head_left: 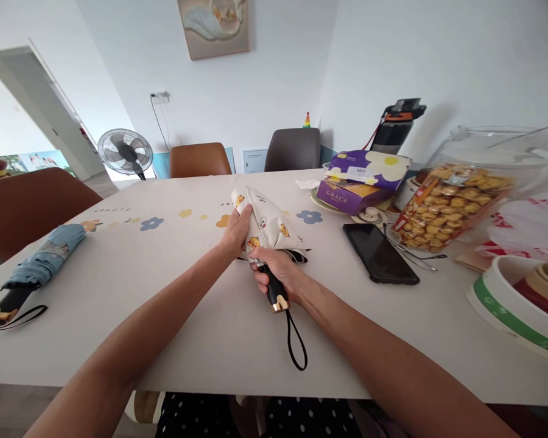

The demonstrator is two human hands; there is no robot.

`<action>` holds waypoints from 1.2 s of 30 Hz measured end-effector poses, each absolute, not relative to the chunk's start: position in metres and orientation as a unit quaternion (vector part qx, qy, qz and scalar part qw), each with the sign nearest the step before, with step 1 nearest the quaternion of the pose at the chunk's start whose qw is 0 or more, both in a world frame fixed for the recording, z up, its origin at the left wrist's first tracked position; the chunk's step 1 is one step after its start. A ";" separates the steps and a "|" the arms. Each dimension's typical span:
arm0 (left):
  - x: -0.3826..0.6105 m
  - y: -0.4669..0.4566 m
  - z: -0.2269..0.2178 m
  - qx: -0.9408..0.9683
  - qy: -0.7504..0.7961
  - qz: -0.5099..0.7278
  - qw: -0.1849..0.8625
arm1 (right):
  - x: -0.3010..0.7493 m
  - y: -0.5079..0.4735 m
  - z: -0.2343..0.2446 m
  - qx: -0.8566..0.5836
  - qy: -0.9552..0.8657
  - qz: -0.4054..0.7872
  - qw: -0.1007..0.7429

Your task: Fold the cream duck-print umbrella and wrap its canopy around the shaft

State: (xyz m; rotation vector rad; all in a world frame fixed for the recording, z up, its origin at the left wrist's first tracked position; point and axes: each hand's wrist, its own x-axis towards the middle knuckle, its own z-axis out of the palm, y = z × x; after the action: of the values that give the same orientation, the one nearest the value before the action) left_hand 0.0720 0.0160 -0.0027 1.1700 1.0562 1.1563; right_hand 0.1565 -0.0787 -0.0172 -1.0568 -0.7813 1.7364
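A cream folding umbrella [267,222] with small yellow cartoon prints lies over the table in front of me, its canopy folded but loose and flaring to the right. My left hand [236,232] is closed on the left side of the canopy cloth. Lower down, my right hand [278,271] grips the umbrella around the top of its black handle, the thumb lying up by the cloth. The handle's gold end and black wrist loop point toward me. At the far left lies a second, blue folding umbrella [50,255], rolled up, with a similar black and gold handle.
To the right on the white table [187,340] are a black phone [380,252], a cable, purple boxes [358,182], a dark bottle [393,131], a clear jar of snacks [456,201] and tape rolls [506,304]. Chairs [200,160] and a fan [125,152] stand beyond.
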 end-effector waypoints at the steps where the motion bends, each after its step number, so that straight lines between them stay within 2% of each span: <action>1: 0.073 0.015 -0.003 0.479 0.445 0.494 0.574 | 0.158 -0.078 -0.018 -0.422 -0.322 0.709 0.465; 8: 0.073 0.008 -0.001 0.360 0.350 0.440 0.745 | 0.159 -0.079 -0.015 -0.441 -0.334 0.690 0.467; 12: 0.068 0.012 0.002 0.310 0.311 0.421 0.794 | 0.156 -0.081 -0.013 -0.458 -0.360 0.678 0.449; 19: 0.066 0.009 0.009 0.310 0.282 0.426 0.802 | 0.153 -0.084 -0.009 -0.437 -0.362 0.685 0.458; 29: 0.048 0.027 0.009 0.368 0.218 0.460 0.778 | 0.156 -0.089 -0.003 -0.335 -0.332 0.802 0.367; 32: 0.045 0.030 0.009 0.366 0.218 0.459 0.780 | 0.147 -0.091 -0.005 -0.349 -0.324 0.787 0.392; 36: 0.038 0.040 0.007 0.330 0.296 0.494 0.748 | 0.139 -0.088 -0.011 -0.418 -0.315 0.693 0.496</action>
State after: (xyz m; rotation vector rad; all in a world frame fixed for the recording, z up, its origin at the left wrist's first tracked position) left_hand 0.0385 0.0396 0.0074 0.7207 0.6472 1.0793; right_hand 0.1394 -0.0882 -0.0113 -1.0128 -0.7630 1.6796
